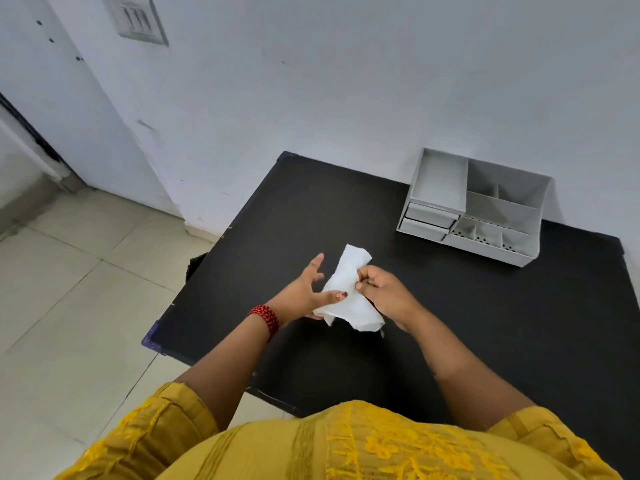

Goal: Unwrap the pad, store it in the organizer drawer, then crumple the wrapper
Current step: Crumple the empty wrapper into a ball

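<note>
1. Unwrapping in progress: you hold the white pad [348, 296] above the black surface [450, 306], near its left front part, between both hands.
2. Your left hand [306, 292] lies open under the pad's near end, fingers spread, thumb pressed on top to pin it.
3. Your right hand [381, 294] is curled closed at the pad's right edge, fingertips pinching a fold there. Whether that fold is wrapper or pad, the view does not show.
4. Step in hand, by the look of it: the first one. No loose wrapper is seen, and nothing lies in the organizer.
5. Next move, as a judgement: you would need to peel the pinched layer away while the left thumb keeps the pad from sliding, then free one hand for the drawer.
6. The white organizer [474, 206] stands well apart at the far right of the surface, against the wall [346, 81]. Its two drawers [427, 221] sit at its lower left, pushed in or nearly so; one must be pulled out before storing.
7. The room: pale wall with a switch plate [136, 20] upper left, tiled floor [69, 289] to your left, a red-and-black band [265, 317] on your left wrist.
</note>
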